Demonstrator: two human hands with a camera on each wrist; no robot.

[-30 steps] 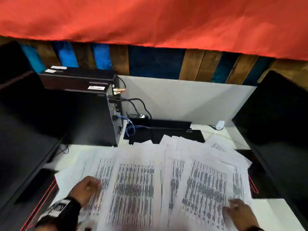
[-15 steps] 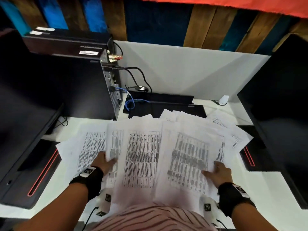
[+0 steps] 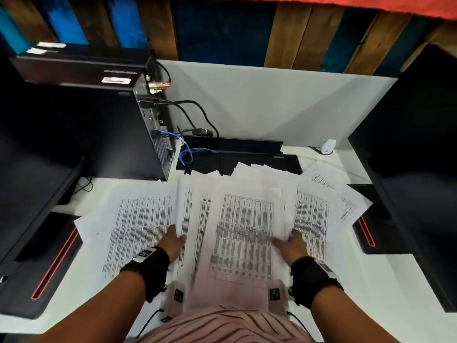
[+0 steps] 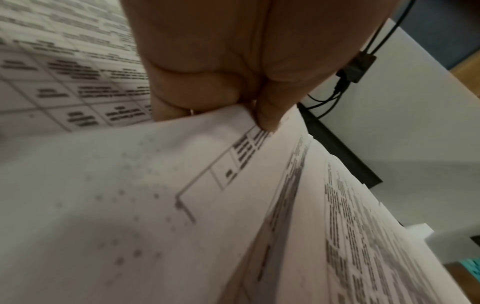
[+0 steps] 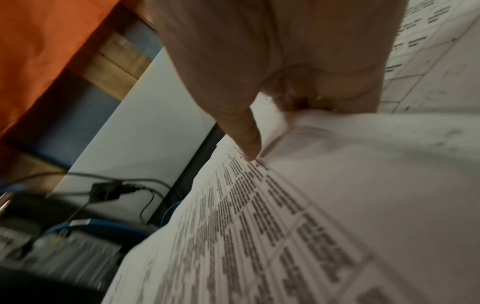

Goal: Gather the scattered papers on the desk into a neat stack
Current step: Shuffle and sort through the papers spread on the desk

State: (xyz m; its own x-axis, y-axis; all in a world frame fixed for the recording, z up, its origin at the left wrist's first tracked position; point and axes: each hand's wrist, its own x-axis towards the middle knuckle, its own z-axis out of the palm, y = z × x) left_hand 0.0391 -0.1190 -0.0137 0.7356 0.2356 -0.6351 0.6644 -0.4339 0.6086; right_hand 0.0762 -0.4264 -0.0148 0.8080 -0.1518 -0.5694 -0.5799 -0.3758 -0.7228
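Printed white sheets cover the white desk (image 3: 385,276). A bunch of papers (image 3: 243,229) sits in the middle, its near end reaching my lap. My left hand (image 3: 174,240) grips the bunch's left edge; in the left wrist view the left hand (image 4: 249,107) has its thumb on top of the papers (image 4: 182,205) and its fingers beneath. My right hand (image 3: 289,243) grips the right edge. The right wrist view shows the right hand (image 5: 272,123) pinching the papers (image 5: 337,195) the same way. Loose sheets (image 3: 133,231) lie flat to the left, and more loose sheets (image 3: 319,211) to the right.
A black computer tower (image 3: 99,129) stands at the back left with cables (image 3: 188,154) trailing from it. Dark monitors flank the desk, a left monitor (image 3: 29,181) and a right monitor (image 3: 415,157), each on a red-striped base (image 3: 49,263). A black keyboard (image 3: 247,157) lies behind the papers, before a white partition (image 3: 272,102).
Both hands have moved inward from the outer sheets, drawing papers together into a central bunch and taking hold of its edges. The head view has tilted down.
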